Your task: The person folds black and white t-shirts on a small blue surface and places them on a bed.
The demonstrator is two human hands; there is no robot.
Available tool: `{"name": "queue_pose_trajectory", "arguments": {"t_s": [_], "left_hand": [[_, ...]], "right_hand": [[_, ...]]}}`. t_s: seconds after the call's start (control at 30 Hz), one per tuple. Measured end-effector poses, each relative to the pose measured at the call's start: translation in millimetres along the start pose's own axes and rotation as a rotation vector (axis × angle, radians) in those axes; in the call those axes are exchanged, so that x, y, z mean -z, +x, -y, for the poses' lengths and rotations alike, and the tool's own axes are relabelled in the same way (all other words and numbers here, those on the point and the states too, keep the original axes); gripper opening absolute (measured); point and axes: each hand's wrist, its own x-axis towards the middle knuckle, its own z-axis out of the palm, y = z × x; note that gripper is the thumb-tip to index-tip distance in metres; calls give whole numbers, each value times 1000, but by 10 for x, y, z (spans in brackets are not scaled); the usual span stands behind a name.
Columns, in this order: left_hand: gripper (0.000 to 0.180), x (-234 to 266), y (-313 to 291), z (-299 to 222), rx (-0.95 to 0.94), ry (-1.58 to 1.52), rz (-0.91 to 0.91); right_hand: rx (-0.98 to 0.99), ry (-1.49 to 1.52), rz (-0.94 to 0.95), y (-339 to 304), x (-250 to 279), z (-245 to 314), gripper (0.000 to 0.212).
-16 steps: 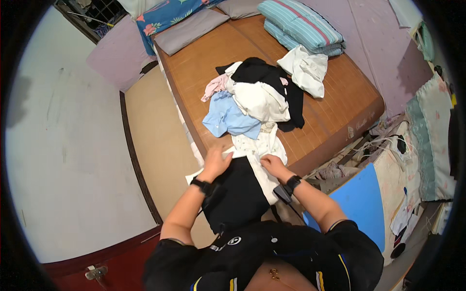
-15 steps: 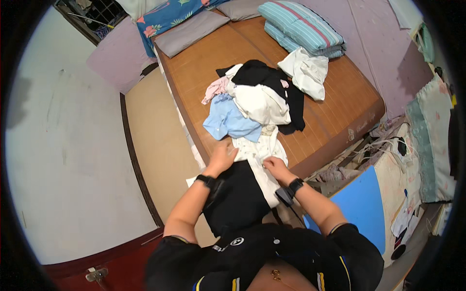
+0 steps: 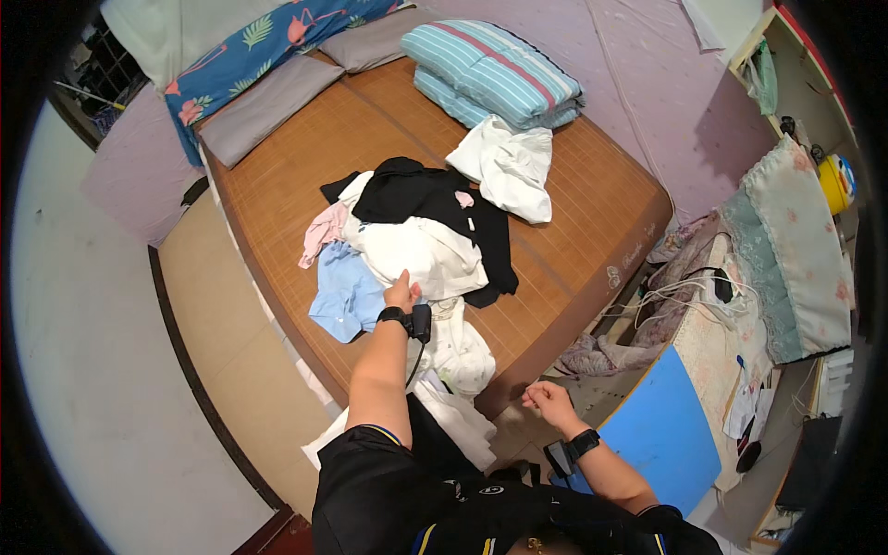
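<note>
My left hand (image 3: pixel 402 292) reaches over the pile on the bed, its fingertips against a white garment (image 3: pixel 427 254) and its fingers stretched out. A light blue shirt (image 3: pixel 344 294) lies just left of that hand. Below it, a white garment with small prints (image 3: pixel 462 350) hangs at the bed's near edge, partly behind my left wrist. My right hand (image 3: pixel 551 407) is off the bed's near edge, loosely curled with fingers a little apart and nothing visible in them. White cloth (image 3: pixel 460 424) lies over something black near my body.
Black clothes (image 3: pixel 407 191) and a pink piece (image 3: pixel 324 231) share the pile. Beyond are another white garment (image 3: pixel 509 171), a folded striped quilt (image 3: pixel 490 69) and grey pillows (image 3: pixel 268 109). A blue board (image 3: pixel 661 430) and tangled white cables (image 3: pixel 684 291) are to the right.
My left hand has moved forward from the printed white garment onto the pile. The right hand has left that garment and moved right, away from the cloth. The view has shifted.
</note>
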Motion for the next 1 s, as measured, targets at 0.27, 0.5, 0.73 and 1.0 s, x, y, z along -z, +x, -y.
{"name": "queue_pose_trajectory", "arguments": {"t_s": [0.27, 0.5, 0.73, 1.0], "left_hand": [[28, -477, -1018, -240, -357, 355, 219], [25, -656, -2297, -173, -474, 527, 482], [14, -788, -3447, 158, -640, 815, 977], [67, -782, -3991, 310, -1631, 1058, 815]], "right_hand": [[40, 14, 30, 116, -144, 353, 15], [603, -416, -156, 190, -548, 1338, 64], [852, 57, -13, 9, -442, 1659, 49], [866, 93, -309, -1135, 470, 2089, 32]]}}
